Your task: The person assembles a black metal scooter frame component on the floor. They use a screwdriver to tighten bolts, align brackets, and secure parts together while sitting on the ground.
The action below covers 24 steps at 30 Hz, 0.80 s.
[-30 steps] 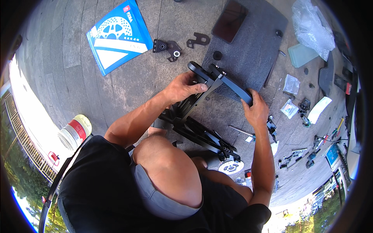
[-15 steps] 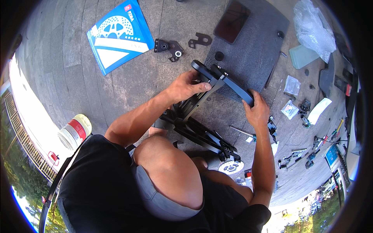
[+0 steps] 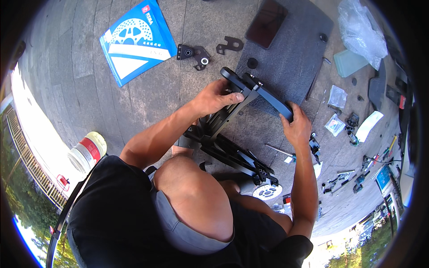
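A black frame (image 3: 228,119) of long bars sits aslant, its far end forking wide.

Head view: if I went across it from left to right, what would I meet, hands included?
Pale bottle with red label → blue packet → left hand → dark-screened device → right hand → crumpled clear plastic. Both hands hold a black frame.

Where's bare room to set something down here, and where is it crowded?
Broadest: grey paving between the blue packet, left forearm and red-labelled jar. Smaller: the dark mat between the dark-screened device and right hand. Crowded: right of that hand, where small clear bags, a white paper strip and hand tools lie scattered.
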Available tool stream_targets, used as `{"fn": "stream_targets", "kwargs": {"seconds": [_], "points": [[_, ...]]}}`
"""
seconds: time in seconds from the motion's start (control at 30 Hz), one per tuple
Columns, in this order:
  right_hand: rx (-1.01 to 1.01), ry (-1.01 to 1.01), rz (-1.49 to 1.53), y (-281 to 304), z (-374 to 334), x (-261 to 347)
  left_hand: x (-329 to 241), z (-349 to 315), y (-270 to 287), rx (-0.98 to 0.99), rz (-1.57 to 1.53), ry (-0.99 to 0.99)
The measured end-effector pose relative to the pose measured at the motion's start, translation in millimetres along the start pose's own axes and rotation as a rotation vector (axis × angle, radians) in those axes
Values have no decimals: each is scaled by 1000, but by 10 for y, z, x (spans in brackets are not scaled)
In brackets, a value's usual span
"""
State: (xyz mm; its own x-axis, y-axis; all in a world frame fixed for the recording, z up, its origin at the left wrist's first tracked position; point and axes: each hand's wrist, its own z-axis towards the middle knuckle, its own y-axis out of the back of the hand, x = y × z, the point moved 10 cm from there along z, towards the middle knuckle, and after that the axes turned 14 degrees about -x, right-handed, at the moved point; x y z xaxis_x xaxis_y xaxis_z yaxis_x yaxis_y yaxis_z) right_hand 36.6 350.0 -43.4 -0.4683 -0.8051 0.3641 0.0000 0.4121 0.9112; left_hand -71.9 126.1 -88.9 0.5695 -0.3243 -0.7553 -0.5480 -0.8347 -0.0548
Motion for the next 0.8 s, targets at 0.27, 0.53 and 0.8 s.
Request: {"fn": "stream_targets", "kwargs": {"seconds": [0.27, 0.53, 0.8], "points": [[-2, 7, 0, -1, 1, 5, 34, -17, -42, 70, -27, 73], [2, -1, -8, 5, 0, 15, 51, -38, -2, 43, 36, 51], [-8, 29, 11, 28, 6, 55, 189, -332, 222, 81, 236, 78]]}}
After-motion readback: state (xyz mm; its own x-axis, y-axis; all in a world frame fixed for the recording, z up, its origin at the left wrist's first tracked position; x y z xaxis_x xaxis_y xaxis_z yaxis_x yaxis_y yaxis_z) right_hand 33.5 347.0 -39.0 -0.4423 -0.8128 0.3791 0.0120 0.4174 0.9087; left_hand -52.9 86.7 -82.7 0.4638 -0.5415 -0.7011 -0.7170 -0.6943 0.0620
